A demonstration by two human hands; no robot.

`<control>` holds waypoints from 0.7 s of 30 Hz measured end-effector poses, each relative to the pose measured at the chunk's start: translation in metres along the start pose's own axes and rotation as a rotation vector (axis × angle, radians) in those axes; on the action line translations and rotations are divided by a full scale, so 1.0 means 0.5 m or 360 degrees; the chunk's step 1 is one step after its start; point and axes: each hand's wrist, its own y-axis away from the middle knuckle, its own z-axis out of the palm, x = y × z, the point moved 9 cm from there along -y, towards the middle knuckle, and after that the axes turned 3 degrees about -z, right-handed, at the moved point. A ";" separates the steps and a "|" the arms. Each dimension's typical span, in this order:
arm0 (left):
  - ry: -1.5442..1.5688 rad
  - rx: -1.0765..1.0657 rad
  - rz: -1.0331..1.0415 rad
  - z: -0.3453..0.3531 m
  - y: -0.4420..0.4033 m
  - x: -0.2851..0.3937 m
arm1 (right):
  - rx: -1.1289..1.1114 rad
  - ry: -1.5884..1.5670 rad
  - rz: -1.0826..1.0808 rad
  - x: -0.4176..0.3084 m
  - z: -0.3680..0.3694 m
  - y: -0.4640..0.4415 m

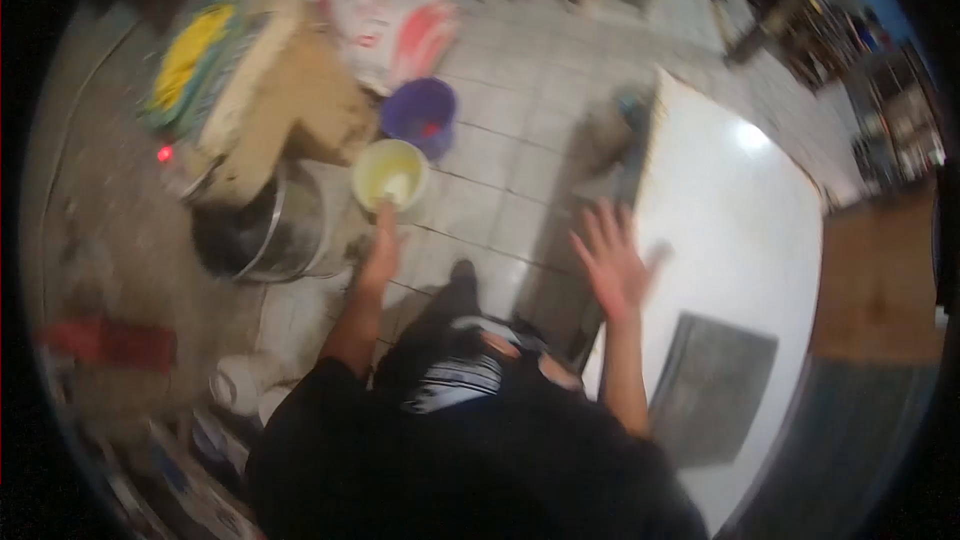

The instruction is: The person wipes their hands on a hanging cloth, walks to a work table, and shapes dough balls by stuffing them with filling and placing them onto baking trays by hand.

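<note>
My right hand [614,258] is raised beside the edge of a white-topped table [735,240], its fingers spread and nothing in it. Seen nearly edge-on, my left hand [382,245] is stretched out with no object visible in it. In the picture its fingertips overlap the near rim of a pale yellow bucket [364,178]; I cannot tell whether they touch. Something whitish lies inside that bucket. Just behind it stands a purple bucket [405,112] with a small red thing inside. A flat grey square sheet [718,390] rests on the table near my right forearm.
A dark metal drum [285,225] stands at the left, by a cream-coloured block [325,90] with a yellow and green sack [190,60]. Behind are a white and red sack [400,35] and several buckets. A red object [110,342] lies far left.
</note>
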 end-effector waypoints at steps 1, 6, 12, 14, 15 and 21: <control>0.0016 -0.0025 -0.0051 -0.007 0.000 0.002 | 0.0054 0.0045 0.0033 0.008 0.006 -0.035; 0.0052 0.0243 -0.0020 -0.197 -0.051 0.048 | -0.0062 0.0115 0.0393 0.223 0.024 -0.307; -0.0038 0.0730 -0.0068 -0.381 0.124 -0.080 | -0.0273 0.0057 0.0908 0.363 -0.039 -0.500; -0.0204 0.0959 -0.0472 -0.420 0.201 -0.149 | -0.0248 0.0279 0.1127 0.398 -0.169 -0.568; -0.0114 0.1149 -0.0457 -0.412 0.272 -0.159 | 0.0077 0.0449 0.1179 0.413 -0.255 -0.591; -0.0250 0.1994 -0.0320 -0.285 0.698 -0.439 | 0.0472 0.2885 0.1791 0.295 -0.836 -0.592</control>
